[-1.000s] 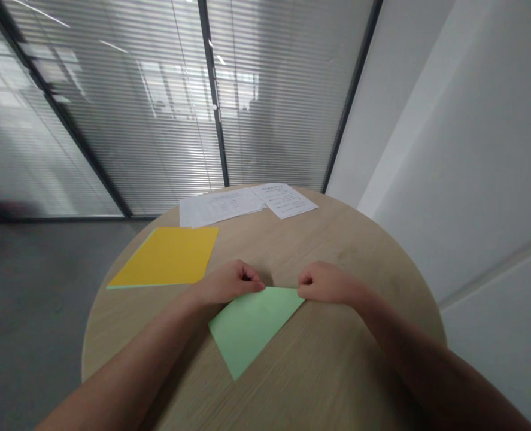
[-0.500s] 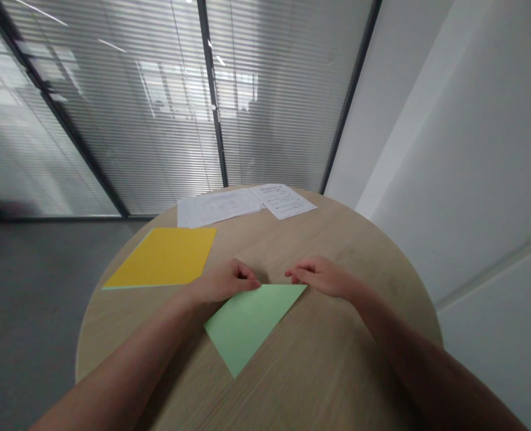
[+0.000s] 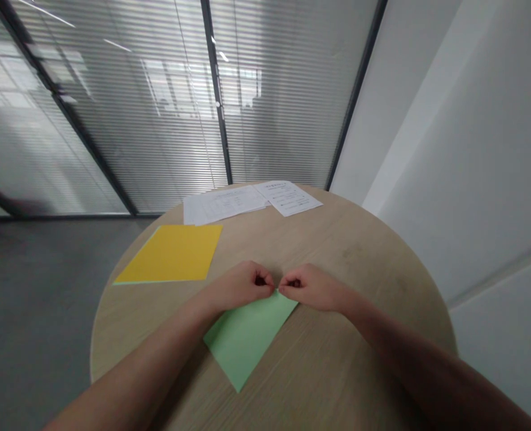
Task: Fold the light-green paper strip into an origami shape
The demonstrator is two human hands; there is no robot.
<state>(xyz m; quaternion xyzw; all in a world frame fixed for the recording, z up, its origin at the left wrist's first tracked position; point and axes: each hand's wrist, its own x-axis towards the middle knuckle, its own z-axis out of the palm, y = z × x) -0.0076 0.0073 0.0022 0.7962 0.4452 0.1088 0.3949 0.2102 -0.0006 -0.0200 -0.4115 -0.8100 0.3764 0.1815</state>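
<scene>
A light green sheet of paper (image 3: 246, 335), folded into a triangle, lies on the round wooden table (image 3: 364, 251) in front of me. My left hand (image 3: 240, 287) is curled, fingertips pinching the top folded edge of the green paper. My right hand (image 3: 310, 287) is also curled and pinches the same edge right beside it. The fingertips of both hands nearly touch at the middle of that edge.
A yellow sheet (image 3: 172, 254) lies to the left on the table, over a pale green one. Two white printed sheets (image 3: 247, 200) rest at the far edge. Glass walls with blinds stand behind, and a white wall runs along the right.
My right hand slid left along the green paper's top edge, from its right corner to the middle, and closed into a pinch beside my left hand. The left hand stayed in place.
</scene>
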